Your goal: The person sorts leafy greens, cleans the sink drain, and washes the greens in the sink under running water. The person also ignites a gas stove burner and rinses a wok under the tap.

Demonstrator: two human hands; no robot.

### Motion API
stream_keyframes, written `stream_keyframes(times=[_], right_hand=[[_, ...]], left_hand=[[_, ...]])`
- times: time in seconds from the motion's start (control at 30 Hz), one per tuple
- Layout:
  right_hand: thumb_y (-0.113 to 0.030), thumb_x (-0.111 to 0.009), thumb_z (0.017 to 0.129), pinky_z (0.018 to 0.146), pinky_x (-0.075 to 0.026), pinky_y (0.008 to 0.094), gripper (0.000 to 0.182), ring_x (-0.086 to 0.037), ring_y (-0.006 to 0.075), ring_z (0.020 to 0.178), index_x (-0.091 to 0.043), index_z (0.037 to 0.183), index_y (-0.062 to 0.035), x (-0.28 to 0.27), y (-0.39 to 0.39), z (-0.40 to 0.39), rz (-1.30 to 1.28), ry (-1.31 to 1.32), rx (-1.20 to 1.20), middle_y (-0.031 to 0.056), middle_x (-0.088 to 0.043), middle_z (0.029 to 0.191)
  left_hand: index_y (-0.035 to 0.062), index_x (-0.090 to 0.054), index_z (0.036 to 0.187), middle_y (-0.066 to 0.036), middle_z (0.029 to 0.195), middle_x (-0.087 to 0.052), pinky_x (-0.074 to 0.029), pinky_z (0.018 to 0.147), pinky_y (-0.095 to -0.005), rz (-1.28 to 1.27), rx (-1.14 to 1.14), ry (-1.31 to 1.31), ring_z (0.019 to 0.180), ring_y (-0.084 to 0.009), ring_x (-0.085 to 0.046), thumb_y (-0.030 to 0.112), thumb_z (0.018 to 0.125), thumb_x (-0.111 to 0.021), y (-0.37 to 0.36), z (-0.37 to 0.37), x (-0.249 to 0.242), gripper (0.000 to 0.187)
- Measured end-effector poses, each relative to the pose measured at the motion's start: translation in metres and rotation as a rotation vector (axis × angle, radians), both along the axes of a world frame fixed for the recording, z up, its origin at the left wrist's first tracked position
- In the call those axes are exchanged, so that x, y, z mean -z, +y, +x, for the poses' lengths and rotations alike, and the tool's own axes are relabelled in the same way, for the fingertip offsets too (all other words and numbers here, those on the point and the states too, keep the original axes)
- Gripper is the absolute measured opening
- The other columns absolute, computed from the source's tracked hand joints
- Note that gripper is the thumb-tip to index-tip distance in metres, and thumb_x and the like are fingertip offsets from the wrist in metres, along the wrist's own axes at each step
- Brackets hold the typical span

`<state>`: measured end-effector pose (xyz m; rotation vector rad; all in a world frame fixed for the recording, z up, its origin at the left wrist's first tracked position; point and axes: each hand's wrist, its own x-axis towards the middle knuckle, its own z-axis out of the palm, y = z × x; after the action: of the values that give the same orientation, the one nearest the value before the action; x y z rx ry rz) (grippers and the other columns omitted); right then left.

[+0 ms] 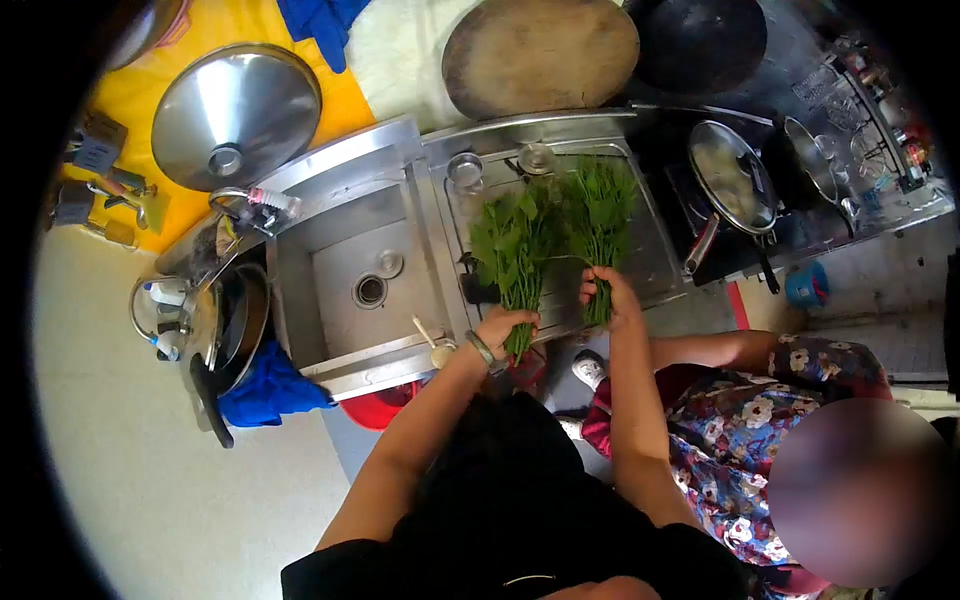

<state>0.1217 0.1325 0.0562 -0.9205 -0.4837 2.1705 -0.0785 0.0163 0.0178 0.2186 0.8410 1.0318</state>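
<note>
Two bunches of leafy greens lie side by side over the metal drainboard (pixel 655 262), leaves pointing away from me. My left hand (pixel 508 328) is closed round the stems of the left bunch of leafy greens (pixel 515 235). Closed on the stems of the right bunch of leafy greens (pixel 600 205) is my right hand (pixel 610 292). A thin stem stretches across the gap between the bunches. Behind the leaves sit a small metal cup (pixel 465 170) and a round metal lid (pixel 536 157).
To the left is a steel sink (pixel 340 255) with a drain. A lidded pan (pixel 735 180) sits on the stove at right, its handle toward me. A round wooden board (pixel 540 55) stands behind. Close on my right is another person in a floral garment (pixel 735 430).
</note>
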Motion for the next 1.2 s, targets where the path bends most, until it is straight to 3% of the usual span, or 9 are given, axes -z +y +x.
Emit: stream_keyframes(times=[0.23, 0.33, 0.43, 0.67, 0.8, 0.9, 1.1, 1.2], right_hand=[[-0.015, -0.057, 0.081, 0.054, -0.044, 0.0313, 0.020, -0.048, 0.0138, 0.057, -0.048, 0.096, -0.0055, 0.037, -0.020, 0.024, -0.151, 0.250, 0.003, 0.0034, -0.053, 0.074], [-0.014, -0.059, 0.082, 0.057, -0.043, 0.0287, 0.029, -0.051, 0.0114, 0.061, -0.050, 0.108, -0.0050, 0.045, -0.030, 0.032, -0.169, 0.345, -0.027, 0.0008, -0.055, 0.078], [-0.015, -0.055, 0.083, 0.055, -0.046, 0.0313, 0.017, -0.050, 0.0141, 0.058, -0.049, 0.097, -0.0069, 0.055, -0.039, 0.033, -0.281, 0.312, 0.068, 0.0032, -0.054, 0.076], [-0.018, -0.057, 0.083, 0.057, -0.048, 0.0307, 0.016, -0.053, 0.0157, 0.059, -0.054, 0.093, -0.0051, 0.064, -0.055, 0.030, -0.193, 0.056, 0.048, 0.0042, -0.055, 0.072], [-0.021, -0.061, 0.081, 0.057, -0.049, 0.0314, 0.017, -0.055, 0.0177, 0.058, -0.057, 0.085, -0.0050, 0.066, -0.056, 0.015, -0.139, -0.033, 0.009, 0.0050, -0.055, 0.066], [-0.022, -0.063, 0.081, 0.055, -0.049, 0.0323, 0.018, -0.055, 0.0188, 0.058, -0.058, 0.086, -0.0056, 0.062, -0.062, 0.015, -0.148, -0.143, -0.017, 0.0057, -0.056, 0.065], [-0.026, -0.065, 0.080, 0.054, -0.049, 0.0321, 0.022, -0.057, 0.0194, 0.059, -0.058, 0.087, -0.0063, 0.050, -0.075, 0.010, -0.135, -0.256, -0.006, 0.0064, -0.057, 0.068], [-0.027, -0.069, 0.078, 0.056, -0.050, 0.0336, 0.028, -0.058, 0.0199, 0.062, -0.058, 0.092, -0.0058, 0.052, -0.079, 0.006, -0.132, -0.277, -0.005, 0.0063, -0.059, 0.074]], left_hand=[[-0.0006, -0.060, 0.086, -0.008, 0.074, -0.062, -0.050, 0.055, -0.0291, -0.087, -0.006, -0.075, 0.062, -0.0182, -0.060, 0.005, 0.078, -0.065, -0.001, 0.016, 0.018, 0.011], [-0.0011, -0.059, 0.093, -0.011, 0.083, -0.064, -0.052, 0.060, -0.0311, -0.121, 0.019, -0.064, 0.071, -0.0209, -0.063, 0.007, 0.079, -0.065, -0.002, 0.016, 0.016, 0.017], [0.0008, -0.055, 0.104, -0.011, 0.096, -0.063, -0.054, 0.066, -0.0342, -0.122, 0.055, -0.127, 0.082, -0.0226, -0.064, 0.011, 0.083, -0.062, -0.002, 0.018, 0.015, 0.024], [-0.0007, -0.051, 0.113, -0.014, 0.107, -0.059, -0.051, 0.080, -0.0393, -0.097, 0.090, -0.295, 0.099, -0.0263, -0.059, 0.016, 0.086, -0.056, -0.003, 0.016, 0.041, 0.032], [-0.0005, -0.050, 0.117, -0.014, 0.108, -0.059, -0.048, 0.085, -0.0401, -0.029, 0.090, -0.434, 0.100, -0.0257, -0.059, 0.019, 0.087, -0.053, -0.001, 0.014, 0.039, 0.036], [0.0014, -0.051, 0.115, -0.013, 0.103, -0.061, -0.050, 0.081, -0.0407, -0.073, 0.086, -0.536, 0.094, -0.0250, -0.061, 0.022, 0.087, -0.054, -0.001, 0.019, 0.022, 0.035], [0.0038, -0.055, 0.110, -0.011, 0.095, -0.064, -0.053, 0.070, -0.0415, -0.084, 0.105, -0.315, 0.081, -0.0251, -0.063, 0.028, 0.086, -0.056, -0.005, 0.014, 0.006, 0.034], [0.0033, -0.055, 0.110, -0.012, 0.095, -0.064, -0.053, 0.072, -0.0410, -0.038, 0.154, -0.349, 0.082, -0.0259, -0.063, 0.025, 0.087, -0.056, -0.005, 0.013, 0.004, 0.031]])
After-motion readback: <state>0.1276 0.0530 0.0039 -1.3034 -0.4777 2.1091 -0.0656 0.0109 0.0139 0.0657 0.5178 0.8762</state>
